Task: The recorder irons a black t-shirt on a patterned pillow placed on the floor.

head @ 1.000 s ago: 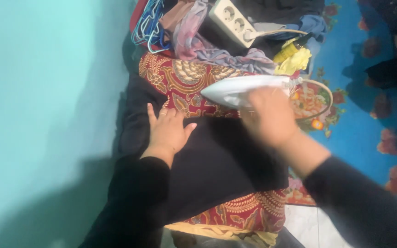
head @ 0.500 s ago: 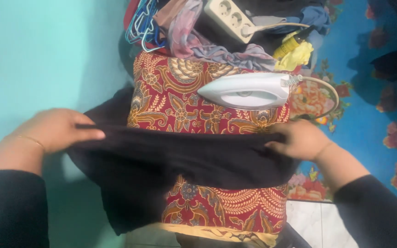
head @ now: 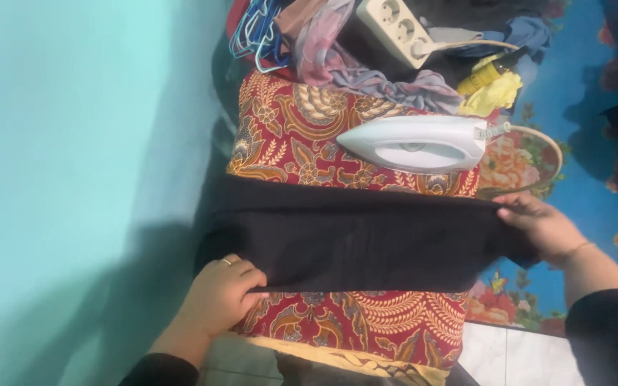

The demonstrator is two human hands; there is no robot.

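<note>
The black cloth (head: 366, 239) lay in a folded band across the red patterned pad (head: 302, 136), with its two ends reaching each side of that pad. The left hand (head: 219, 297) was clenched on the cloth's near corner, fingers curled over the edge, and the right hand (head: 545, 225) pinched the far end, fingers closed on the fabric where it hung past the pad over the blue flowered mat (head: 595, 186). The white iron (head: 416, 143) lay flat on the pad just beside the cloth's upper edge, its cord (head: 538, 139) looping off to the right, close above the right hand. That closeness looked like the main risk: a tug on the cloth could drag the pad under it and shift the iron, or the right wrist could catch the cord and pull the iron over. If the iron was hot, resting sole-down could also scorch the pad; whether it was on could not be told. The white power strip (head: 398, 28) sat among loose clothes (head: 366, 71) at the top, where fabric might snag the plug.
</note>
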